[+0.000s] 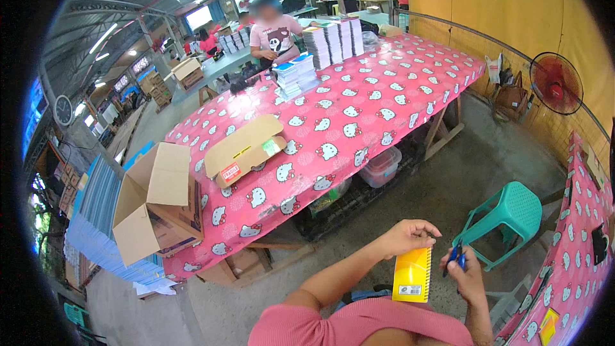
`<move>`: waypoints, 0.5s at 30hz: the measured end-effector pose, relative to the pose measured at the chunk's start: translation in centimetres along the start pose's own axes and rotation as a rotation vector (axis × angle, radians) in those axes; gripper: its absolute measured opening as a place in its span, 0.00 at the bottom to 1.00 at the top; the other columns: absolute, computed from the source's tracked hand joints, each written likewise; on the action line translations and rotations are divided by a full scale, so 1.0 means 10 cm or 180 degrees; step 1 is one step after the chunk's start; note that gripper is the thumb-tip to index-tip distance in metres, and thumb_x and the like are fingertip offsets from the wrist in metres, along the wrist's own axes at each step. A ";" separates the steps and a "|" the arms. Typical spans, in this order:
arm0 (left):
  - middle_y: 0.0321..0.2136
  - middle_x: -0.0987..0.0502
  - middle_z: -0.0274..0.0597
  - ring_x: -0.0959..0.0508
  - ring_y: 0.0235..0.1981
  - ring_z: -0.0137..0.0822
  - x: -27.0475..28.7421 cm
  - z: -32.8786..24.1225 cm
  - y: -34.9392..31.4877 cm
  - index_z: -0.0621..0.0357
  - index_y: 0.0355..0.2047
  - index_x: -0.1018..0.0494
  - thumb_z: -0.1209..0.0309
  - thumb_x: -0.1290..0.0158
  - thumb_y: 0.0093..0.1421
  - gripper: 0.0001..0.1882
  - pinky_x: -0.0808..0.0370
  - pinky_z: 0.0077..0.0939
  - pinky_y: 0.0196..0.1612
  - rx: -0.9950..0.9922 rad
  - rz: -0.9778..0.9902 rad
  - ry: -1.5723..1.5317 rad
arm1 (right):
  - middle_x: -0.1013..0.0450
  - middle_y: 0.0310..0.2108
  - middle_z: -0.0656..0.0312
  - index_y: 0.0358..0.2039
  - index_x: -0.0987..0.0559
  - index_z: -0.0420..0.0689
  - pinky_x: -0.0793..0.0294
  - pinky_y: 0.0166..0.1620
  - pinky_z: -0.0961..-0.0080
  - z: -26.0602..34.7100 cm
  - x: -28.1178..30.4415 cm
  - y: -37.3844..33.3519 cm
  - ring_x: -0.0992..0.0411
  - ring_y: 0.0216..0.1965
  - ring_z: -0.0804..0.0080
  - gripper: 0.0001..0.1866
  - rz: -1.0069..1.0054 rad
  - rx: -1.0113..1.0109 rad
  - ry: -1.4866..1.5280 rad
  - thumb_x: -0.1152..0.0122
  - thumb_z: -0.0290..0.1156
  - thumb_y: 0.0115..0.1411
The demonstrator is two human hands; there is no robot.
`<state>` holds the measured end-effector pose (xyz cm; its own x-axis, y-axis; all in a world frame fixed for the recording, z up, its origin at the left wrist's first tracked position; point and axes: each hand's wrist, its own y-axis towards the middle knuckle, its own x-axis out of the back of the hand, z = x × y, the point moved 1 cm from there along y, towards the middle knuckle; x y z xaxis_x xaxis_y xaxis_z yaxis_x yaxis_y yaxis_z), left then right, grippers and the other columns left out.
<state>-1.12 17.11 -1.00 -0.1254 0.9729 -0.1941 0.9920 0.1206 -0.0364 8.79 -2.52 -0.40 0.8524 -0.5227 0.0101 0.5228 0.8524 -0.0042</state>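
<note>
My left hand (pixel 410 238) is closed at the top end of a yellow spiral notebook (pixel 411 274), which hangs upright in front of my body. The notebook's wire coil runs down its right edge, and a white label sits near the bottom. In my right hand (pixel 469 277) is a small pair of blue-handled pliers (pixel 456 257), its handles within my closed fingers. The pliers are just right of the notebook, apart from its coil. My left fingertips partly hide the notebook's top edge.
A long table with a pink patterned cover (pixel 352 129) bears an open carton (pixel 157 202), a flat cardboard piece (pixel 246 147) and book stacks (pixel 325 45). A person (pixel 275 35) is behind it. A green stool (pixel 509 214) and a fan (pixel 556 84) stand right.
</note>
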 end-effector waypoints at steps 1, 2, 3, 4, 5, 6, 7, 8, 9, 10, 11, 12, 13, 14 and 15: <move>0.28 0.26 0.33 0.27 0.30 0.22 0.02 -0.02 0.02 0.59 0.43 0.29 0.74 0.50 0.58 0.12 0.29 0.18 0.35 0.0041 0.0015 -0.0030 | 0.30 0.35 0.61 0.43 0.35 0.39 0.32 0.41 0.77 0.03 0.04 0.05 0.32 0.37 0.75 0.19 -0.0024 0.0062 -0.0048 0.42 0.36 0.55; 0.28 0.25 0.33 0.27 0.31 0.22 0.03 -0.02 0.05 0.59 0.42 0.29 0.74 0.50 0.58 0.11 0.29 0.18 0.35 0.0082 0.0031 -0.0061 | 0.31 0.36 0.60 0.43 0.35 0.39 0.33 0.42 0.77 0.04 0.07 0.08 0.32 0.39 0.75 0.20 -0.0046 0.0123 -0.0095 0.43 0.37 0.56; 0.27 0.25 0.35 0.27 0.29 0.23 0.03 -0.02 0.06 0.60 0.41 0.29 0.73 0.47 0.56 0.12 0.29 0.18 0.34 0.0031 0.0003 -0.0088 | 0.31 0.36 0.60 0.43 0.35 0.39 0.33 0.42 0.77 0.03 0.10 0.09 0.32 0.39 0.75 0.20 -0.0051 0.0106 -0.0109 0.43 0.37 0.56; 0.27 0.25 0.35 0.27 0.29 0.23 0.02 -0.02 0.09 0.60 0.41 0.29 0.73 0.47 0.56 0.12 0.29 0.18 0.34 0.0021 0.0012 -0.0092 | 0.32 0.37 0.60 0.44 0.36 0.40 0.34 0.43 0.76 0.02 0.13 0.10 0.33 0.39 0.75 0.20 -0.0043 0.0175 -0.0219 0.44 0.38 0.56; 0.27 0.25 0.35 0.27 0.30 0.23 0.02 -0.01 0.11 0.60 0.41 0.29 0.73 0.47 0.56 0.12 0.29 0.18 0.34 0.0006 0.0058 -0.0162 | 0.33 0.38 0.60 0.44 0.36 0.40 0.34 0.44 0.76 0.02 0.14 0.12 0.34 0.40 0.74 0.21 -0.0033 0.0243 -0.0328 0.44 0.39 0.56; 0.28 0.25 0.35 0.27 0.30 0.23 0.01 0.00 0.13 0.60 0.41 0.29 0.73 0.47 0.56 0.12 0.29 0.18 0.35 -0.0009 0.0100 -0.0232 | 0.33 0.38 0.60 0.44 0.36 0.40 0.34 0.44 0.76 0.00 0.15 0.13 0.34 0.40 0.74 0.21 -0.0035 0.0245 -0.0339 0.44 0.39 0.56; 0.28 0.25 0.35 0.27 0.30 0.23 0.00 0.00 0.13 0.60 0.41 0.29 0.73 0.47 0.56 0.12 0.29 0.18 0.35 -0.0019 0.0106 -0.0233 | 0.34 0.37 0.61 0.44 0.36 0.41 0.34 0.44 0.76 -0.04 0.16 0.12 0.34 0.39 0.74 0.26 -0.0043 0.0292 -0.0496 0.42 0.46 0.54; 0.28 0.25 0.35 0.27 0.30 0.23 -0.01 -0.02 0.14 0.60 0.41 0.29 0.72 0.47 0.56 0.12 0.29 0.18 0.35 0.0046 0.0122 -0.0183 | 0.34 0.36 0.61 0.44 0.37 0.41 0.34 0.44 0.76 -0.06 0.16 0.11 0.34 0.39 0.74 0.31 -0.0049 0.0339 -0.0652 0.40 0.52 0.52; 0.28 0.25 0.36 0.27 0.31 0.23 -0.02 -0.02 0.14 0.60 0.41 0.29 0.72 0.47 0.56 0.12 0.29 0.18 0.35 0.0109 0.0137 -0.0133 | 0.34 0.36 0.61 0.44 0.37 0.41 0.34 0.44 0.76 -0.09 0.16 0.10 0.34 0.39 0.74 0.31 -0.0049 0.0345 -0.0662 0.40 0.52 0.52; 0.28 0.25 0.36 0.27 0.31 0.23 0.00 0.01 0.15 0.60 0.41 0.29 0.72 0.47 0.56 0.12 0.29 0.18 0.35 0.0109 0.0128 -0.0140 | 0.34 0.36 0.61 0.45 0.36 0.42 0.35 0.44 0.76 -0.10 0.14 0.10 0.34 0.39 0.74 0.33 -0.0075 0.0326 -0.0687 0.39 0.53 0.49; 0.29 0.25 0.35 0.26 0.31 0.23 0.02 0.04 0.17 0.59 0.42 0.29 0.72 0.47 0.56 0.13 0.29 0.18 0.35 0.0101 0.0167 -0.0082 | 0.34 0.37 0.61 0.46 0.36 0.42 0.35 0.45 0.76 -0.12 0.12 0.10 0.34 0.39 0.74 0.35 -0.0100 0.0308 -0.0712 0.37 0.55 0.47; 0.29 0.25 0.34 0.26 0.31 0.23 0.03 0.07 0.18 0.58 0.43 0.29 0.72 0.48 0.57 0.13 0.28 0.18 0.36 0.0092 0.0204 -0.0024 | 0.34 0.37 0.61 0.46 0.36 0.42 0.35 0.45 0.76 -0.14 0.13 0.10 0.34 0.39 0.74 0.35 -0.0086 0.0304 -0.0716 0.37 0.55 0.47; 0.29 0.25 0.34 0.26 0.31 0.23 0.02 0.08 0.18 0.58 0.43 0.29 0.72 0.48 0.57 0.13 0.28 0.18 0.36 0.0095 0.0196 -0.0009 | 0.33 0.38 0.61 0.46 0.34 0.41 0.34 0.45 0.75 -0.16 0.14 0.11 0.33 0.40 0.73 0.34 -0.0176 0.0309 -0.0753 0.34 0.50 0.45; 0.29 0.25 0.34 0.26 0.31 0.23 0.01 0.08 0.18 0.58 0.43 0.29 0.72 0.48 0.57 0.13 0.29 0.18 0.36 0.0099 0.0221 -0.0040 | 0.32 0.38 0.60 0.46 0.33 0.40 0.34 0.46 0.75 -0.18 0.15 0.12 0.33 0.41 0.72 0.34 -0.0264 0.0314 -0.0790 0.32 0.46 0.43; 0.29 0.25 0.34 0.26 0.31 0.23 0.01 0.09 0.18 0.59 0.43 0.29 0.72 0.47 0.57 0.13 0.29 0.18 0.36 0.0102 0.0245 -0.0070 | 0.32 0.38 0.60 0.46 0.33 0.40 0.34 0.46 0.75 -0.21 0.16 0.14 0.33 0.41 0.72 0.34 -0.0256 0.0325 -0.0778 0.32 0.46 0.43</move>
<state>0.65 17.21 -1.94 -0.0495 0.9744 -0.2191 0.9979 0.0390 -0.0518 10.87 -2.23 -2.46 0.7748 -0.5818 0.2474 0.5750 0.8112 0.1070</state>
